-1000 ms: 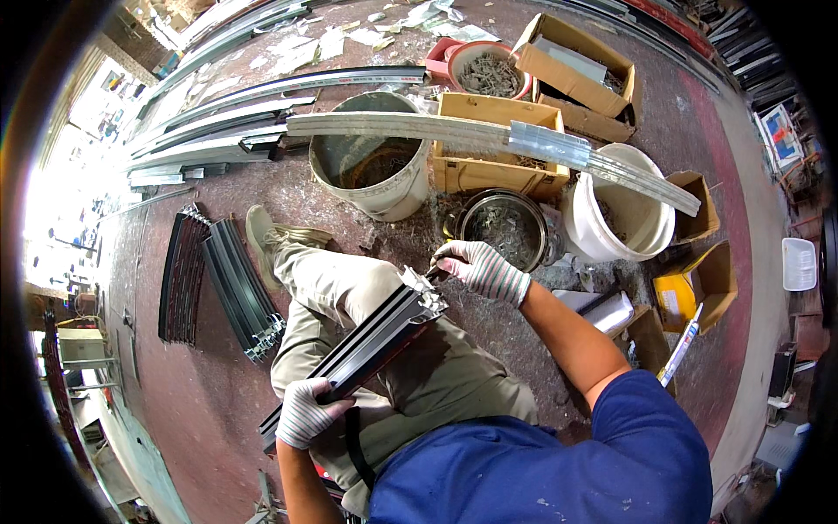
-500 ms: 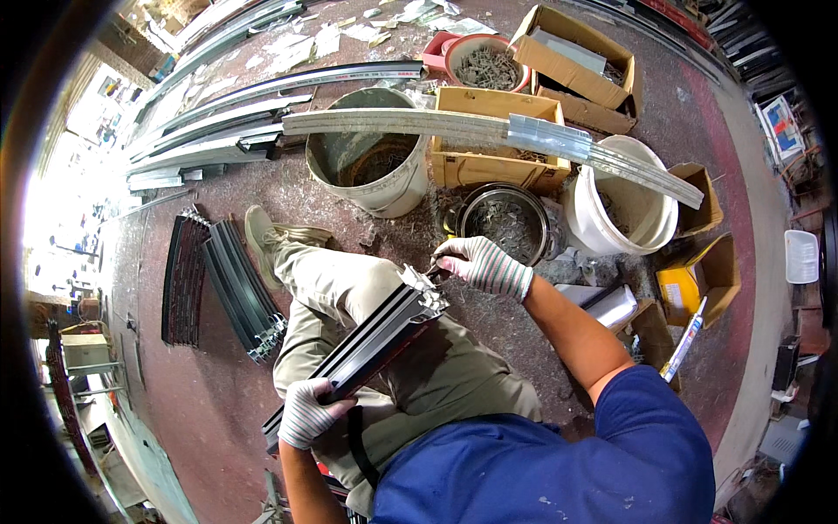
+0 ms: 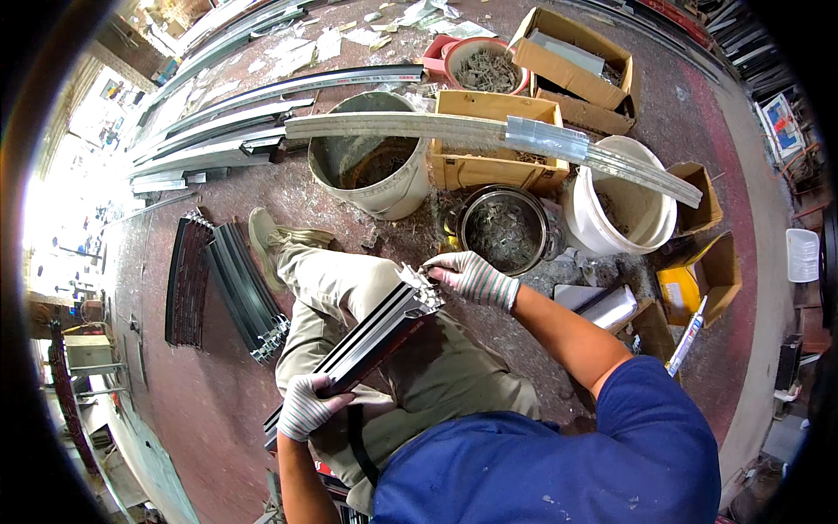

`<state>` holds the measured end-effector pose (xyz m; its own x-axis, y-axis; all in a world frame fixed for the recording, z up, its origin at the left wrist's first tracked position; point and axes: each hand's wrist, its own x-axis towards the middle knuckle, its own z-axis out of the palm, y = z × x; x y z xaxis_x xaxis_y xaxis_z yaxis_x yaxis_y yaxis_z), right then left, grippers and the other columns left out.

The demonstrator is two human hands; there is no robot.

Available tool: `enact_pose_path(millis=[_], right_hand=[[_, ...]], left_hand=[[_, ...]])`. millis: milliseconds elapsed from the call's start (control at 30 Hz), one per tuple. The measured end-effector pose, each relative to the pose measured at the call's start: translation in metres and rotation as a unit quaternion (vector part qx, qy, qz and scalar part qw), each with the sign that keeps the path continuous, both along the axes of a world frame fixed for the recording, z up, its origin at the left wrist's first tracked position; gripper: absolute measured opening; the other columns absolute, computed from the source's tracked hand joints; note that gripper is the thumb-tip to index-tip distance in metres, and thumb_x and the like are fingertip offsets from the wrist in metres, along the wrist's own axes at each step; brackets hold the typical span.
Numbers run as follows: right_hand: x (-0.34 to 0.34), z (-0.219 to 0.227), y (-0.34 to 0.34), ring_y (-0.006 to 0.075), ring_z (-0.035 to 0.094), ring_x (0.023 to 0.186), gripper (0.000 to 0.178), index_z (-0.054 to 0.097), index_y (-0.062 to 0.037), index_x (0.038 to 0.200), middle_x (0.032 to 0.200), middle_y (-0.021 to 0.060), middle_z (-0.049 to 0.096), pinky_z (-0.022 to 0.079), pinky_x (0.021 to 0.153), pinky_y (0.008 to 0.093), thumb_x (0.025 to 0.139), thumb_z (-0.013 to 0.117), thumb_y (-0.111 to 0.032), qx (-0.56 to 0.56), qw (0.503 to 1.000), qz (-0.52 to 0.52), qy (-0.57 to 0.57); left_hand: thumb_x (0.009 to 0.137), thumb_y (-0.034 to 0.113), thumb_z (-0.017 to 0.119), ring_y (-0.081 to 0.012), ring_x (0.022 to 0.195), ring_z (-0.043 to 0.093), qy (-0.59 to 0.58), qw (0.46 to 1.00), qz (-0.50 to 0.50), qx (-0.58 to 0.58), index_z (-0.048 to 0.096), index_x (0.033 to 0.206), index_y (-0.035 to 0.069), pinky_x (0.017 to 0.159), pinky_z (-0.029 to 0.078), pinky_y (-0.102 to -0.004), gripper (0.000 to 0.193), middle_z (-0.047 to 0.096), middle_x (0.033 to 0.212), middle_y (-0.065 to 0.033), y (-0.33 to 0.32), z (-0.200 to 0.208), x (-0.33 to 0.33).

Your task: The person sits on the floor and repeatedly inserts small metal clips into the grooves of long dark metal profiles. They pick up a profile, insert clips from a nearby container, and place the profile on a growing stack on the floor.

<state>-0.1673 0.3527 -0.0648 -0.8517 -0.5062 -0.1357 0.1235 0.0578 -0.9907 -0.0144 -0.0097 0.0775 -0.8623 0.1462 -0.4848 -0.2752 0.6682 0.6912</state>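
My left hand (image 3: pixel 312 409), in a striped white glove, is closed around the lower part of a bundle of metal profiles (image 3: pixel 371 341) lying slantwise across my lap, over my khaki trousers (image 3: pixel 327 281), its upper end just beside my bent knee. The long, straight lengths sit close together, black and glossy, grooved from end to end and broken by pale silvery strips that catch the light; small reddish marks dot the dark side. At the upper end, bright silver fittings (image 3: pixel 424 295) jut out in a jagged, many-edged cluster. There my right hand (image 3: pixel 474 278), gloved alike, has its thumb and fingertips drawn together; I cannot tell whether they pinch a small piece. On the reddish-brown floor (image 3: pixel 175 389) to my left, a ribbed black stack (image 3: pixel 247 288) ends in similar silver pieces, just beside a second dark stack (image 3: pixel 185 284). Beyond my right hand stands a round metal pot (image 3: pixel 474 201) holding small grey pieces (image 3: pixel 504 236).
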Motion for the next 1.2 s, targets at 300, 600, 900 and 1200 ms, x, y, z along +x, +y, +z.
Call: enact_pose_path(millis=[300, 600, 900, 1200], right_hand=[[0.007, -0.003, 0.002, 0.0383, 0.063, 0.126, 0.060, 0.055, -0.0031, 0.149, 0.135, 0.0236, 0.065, 0.050, 0.110, 0.0429, 0.090, 0.057, 0.003, 0.030, 0.969, 0.000, 0.245], [0.044, -0.041, 0.025, 0.0287, 0.062, 0.123, 0.064, 0.044, -0.0011, 0.157, 0.153, 0.0168, 0.048, 0.051, 0.108, 0.0387, 0.095, 0.060, 0.005, 0.155, 0.928, -0.229, 0.251], [-0.002, -0.089, 0.072, 0.0247, 0.060, 0.118, 0.057, 0.047, -0.0021, 0.154, 0.148, 0.0135, 0.050, 0.049, 0.107, 0.0373, 0.099, 0.060, -0.001, 0.115, 0.932, -0.304, 0.161], [0.025, 0.070, -0.031, 0.0353, 0.054, 0.134, 0.056, 0.049, 0.0043, 0.150, 0.146, 0.0207, 0.053, 0.043, 0.117, 0.0432, 0.096, 0.061, 0.000, 0.130, 0.897, -0.211, 0.367]], left_hand=[[0.081, 0.020, 0.090, -0.0098, 0.063, 0.054, 0.088, 0.995, -0.041, 0.009, 0.073, 0.086, 0.001, 0.060, 0.048, -0.0312, 0.026, 0.063, 0.069, -0.0032, -0.004, -0.025, 0.008], [0.079, 0.023, 0.092, -0.0284, 0.061, 0.056, 0.353, 0.922, 0.126, -0.100, 0.068, 0.083, 0.004, 0.061, 0.049, -0.0406, 0.031, 0.060, 0.072, -0.0166, -0.080, 0.027, 0.041], [0.099, 0.027, 0.076, -0.0110, 0.081, 0.060, 0.608, 0.524, 0.581, -0.132, 0.073, 0.127, -0.003, 0.072, 0.052, -0.0326, 0.042, 0.071, 0.096, -0.0022, -0.208, 0.117, 0.100], [0.097, 0.050, 0.075, -0.0119, 0.067, 0.063, 0.532, 0.452, 0.707, 0.114, 0.066, 0.102, 0.015, 0.058, 0.050, -0.0276, 0.036, 0.068, 0.084, 0.0003, -0.193, 0.119, 0.122]])
